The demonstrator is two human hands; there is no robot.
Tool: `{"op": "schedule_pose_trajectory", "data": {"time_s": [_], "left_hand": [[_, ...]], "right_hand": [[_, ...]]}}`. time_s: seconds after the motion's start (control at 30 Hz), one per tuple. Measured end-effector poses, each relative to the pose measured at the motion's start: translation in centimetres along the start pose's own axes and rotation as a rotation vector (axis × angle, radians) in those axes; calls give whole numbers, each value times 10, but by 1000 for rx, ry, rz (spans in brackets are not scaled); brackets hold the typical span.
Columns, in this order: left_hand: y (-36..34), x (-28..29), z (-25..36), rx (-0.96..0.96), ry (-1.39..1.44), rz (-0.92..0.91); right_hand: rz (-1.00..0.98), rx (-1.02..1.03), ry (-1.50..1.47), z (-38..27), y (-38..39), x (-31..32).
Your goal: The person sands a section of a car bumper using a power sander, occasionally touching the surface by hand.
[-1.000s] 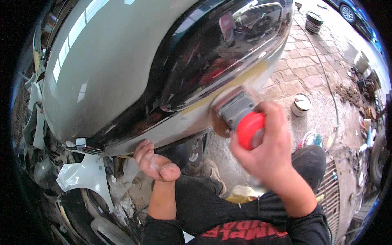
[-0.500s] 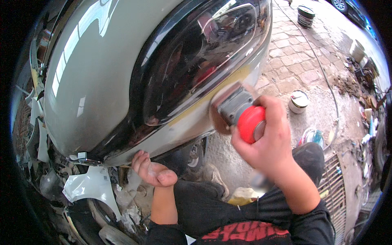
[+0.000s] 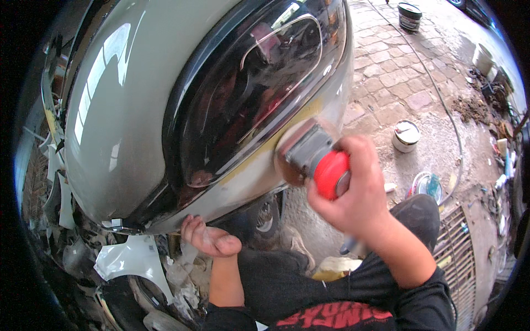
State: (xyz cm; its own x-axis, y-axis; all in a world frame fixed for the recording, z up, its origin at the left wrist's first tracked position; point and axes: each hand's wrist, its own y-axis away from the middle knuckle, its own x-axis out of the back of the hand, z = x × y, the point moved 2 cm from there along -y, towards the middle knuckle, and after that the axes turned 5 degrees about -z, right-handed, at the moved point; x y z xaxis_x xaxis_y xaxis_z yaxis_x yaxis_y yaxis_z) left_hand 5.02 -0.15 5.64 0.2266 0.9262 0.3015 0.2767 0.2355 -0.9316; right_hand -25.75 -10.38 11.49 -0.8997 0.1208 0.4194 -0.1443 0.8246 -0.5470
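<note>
A sander [image 3: 333,174] with a round red knob and a grey body is wrapped in my right hand [image 3: 358,196]. Its brown disc lies against the car's bumper [image 3: 221,198], just below the dark headlight [image 3: 237,99]. Around the disc the surface is dull and pale, with a yellowish strip [image 3: 248,158] along the headlight's lower edge. My left hand [image 3: 212,238] is palm up at the bumper's lower edge, fingers loosely bent and holding nothing. Whether its fingertips touch the edge is hard to tell.
A white tub [image 3: 406,137] and an open can [image 3: 425,186] stand on the ground to the right, near a long hose [image 3: 441,99]. Beside my knee lies a metal grate [image 3: 457,265]. Loose car parts, including a white panel [image 3: 132,259], crowd the lower left.
My right hand and the sander have shifted slightly left and down along the bumper. My left hand keeps its place at the lower edge. The whole view has moved a little.
</note>
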Motion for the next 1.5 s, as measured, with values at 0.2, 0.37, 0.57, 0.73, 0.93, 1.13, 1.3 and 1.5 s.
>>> {"op": "schedule_pose_trajectory", "data": {"time_s": [0.2,0.37,0.57,0.73,0.93,1.13,1.3,1.5], "left_hand": [[2,-3,-1,-17,-15,-4],[11,-2,-4,-54,-84,2],[5,-7,-2,-71,-67,25],[9,-6,-2,-49,-88,34],[6,-8,1,-16,-54,18],[12,-6,-1,10,-67,20],[11,-5,-2,-12,-41,13],[8,-3,0,-21,-46,-23]], "right_hand": [[69,16,85,15,-10,8],[-138,-42,-61,0,2,5],[-84,-7,13,9,-12,15],[-69,-87,4,4,-20,22],[-130,-62,-16,1,-21,25],[-151,-28,31,-3,-29,32],[-149,-53,47,-1,-30,34],[-168,-86,36,-1,-30,37]]}}
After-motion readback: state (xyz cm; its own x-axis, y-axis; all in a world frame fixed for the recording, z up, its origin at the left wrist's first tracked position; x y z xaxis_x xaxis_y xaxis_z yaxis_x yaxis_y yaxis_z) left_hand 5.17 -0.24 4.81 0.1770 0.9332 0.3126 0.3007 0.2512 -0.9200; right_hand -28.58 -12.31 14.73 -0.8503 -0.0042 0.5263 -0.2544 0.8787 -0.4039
